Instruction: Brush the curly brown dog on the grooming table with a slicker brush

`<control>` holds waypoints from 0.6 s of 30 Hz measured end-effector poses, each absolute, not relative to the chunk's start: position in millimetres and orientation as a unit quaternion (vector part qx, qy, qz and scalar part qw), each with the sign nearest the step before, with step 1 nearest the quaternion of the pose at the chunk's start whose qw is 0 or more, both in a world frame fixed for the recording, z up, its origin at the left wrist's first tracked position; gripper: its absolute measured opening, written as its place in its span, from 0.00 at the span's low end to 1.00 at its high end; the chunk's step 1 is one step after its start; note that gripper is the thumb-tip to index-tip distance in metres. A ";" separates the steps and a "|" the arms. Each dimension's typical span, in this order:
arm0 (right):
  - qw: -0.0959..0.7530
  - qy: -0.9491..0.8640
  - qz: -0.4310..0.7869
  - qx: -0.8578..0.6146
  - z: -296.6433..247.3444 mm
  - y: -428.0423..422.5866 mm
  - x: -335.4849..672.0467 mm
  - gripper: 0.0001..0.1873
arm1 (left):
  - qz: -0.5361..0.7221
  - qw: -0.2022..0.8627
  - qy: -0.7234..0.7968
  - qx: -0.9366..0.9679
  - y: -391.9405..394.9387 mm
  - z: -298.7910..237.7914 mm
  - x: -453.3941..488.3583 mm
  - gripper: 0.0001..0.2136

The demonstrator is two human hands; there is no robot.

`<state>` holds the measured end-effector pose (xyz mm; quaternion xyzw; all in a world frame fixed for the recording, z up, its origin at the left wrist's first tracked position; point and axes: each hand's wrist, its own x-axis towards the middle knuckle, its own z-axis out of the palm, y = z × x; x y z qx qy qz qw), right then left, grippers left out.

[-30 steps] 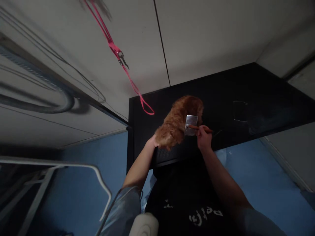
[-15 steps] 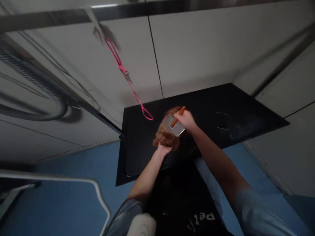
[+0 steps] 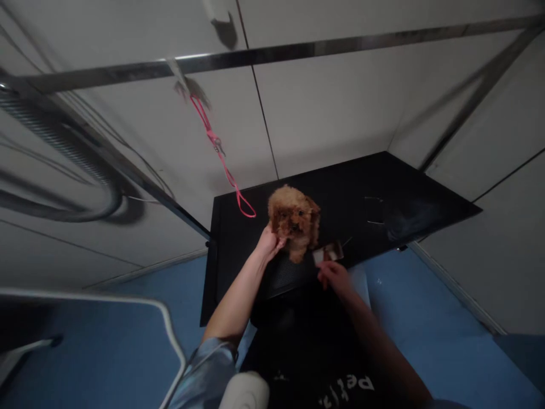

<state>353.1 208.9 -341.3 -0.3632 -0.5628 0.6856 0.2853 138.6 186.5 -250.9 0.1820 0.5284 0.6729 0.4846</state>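
A small brown curly-haired dog (image 3: 294, 218) is on the black table, its face toward me. My left hand (image 3: 269, 241) is closed around the fur at the left side of its head and neck, below the ear. Low beside the dog, my right hand (image 3: 334, 276) has curled fingers at the near edge of a slicker brush (image 3: 334, 250). The brush is blurred, with its flat pale plate and brownish handle only partly distinct. Its plate is at the table's front edge, and the fingertips appear to pinch it.
The black table (image 3: 340, 182) reaches to the right along the wall. A pink loop leash (image 3: 232, 180) hangs from a metal bar (image 3: 298, 52) at the left. A grey hose (image 3: 97, 210) curves at far left. A white bent tube (image 3: 166, 318) stands near my left arm.
My right hand has moved off the dog's back with the brush, down to the table's front edge. My left hand has shifted up and left; the dog's face now shows toward me.
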 end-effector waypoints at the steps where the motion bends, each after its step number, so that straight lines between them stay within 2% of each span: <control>1: 0.243 -0.587 0.694 -0.340 -344.2 203.1 343.5 0.20 | 0.661 0.465 0.548 0.216 186.4 -248.0 134.5 0.09; 3: 0.207 -0.623 0.703 -0.272 -343.1 200.8 320.3 0.20 | 0.629 0.428 0.584 0.284 186.9 -243.3 125.8 0.11; 5: 0.239 -0.632 0.696 -0.244 -341.4 204.1 298.1 0.18 | 0.619 0.401 0.595 0.320 187.9 -239.7 118.2 0.09; 8: 0.270 -0.587 0.707 -0.287 -352.2 199.8 279.5 0.19 | 0.637 0.385 0.585 0.321 189.7 -238.5 110.0 0.07; 12: 0.214 -0.555 0.748 -0.295 -371.0 182.6 280.2 0.23 | 0.628 0.365 0.590 0.352 196.7 -247.9 98.8 0.09; 16: 0.293 -0.633 0.665 -0.266 -368.3 192.1 279.3 0.16 | 0.663 0.238 0.623 0.341 212.2 -270.4 85.6 0.05; 18: 0.310 -0.643 0.632 -0.302 -370.4 195.2 277.2 0.14 | 0.656 0.268 0.636 0.305 215.1 -286.1 81.1 0.08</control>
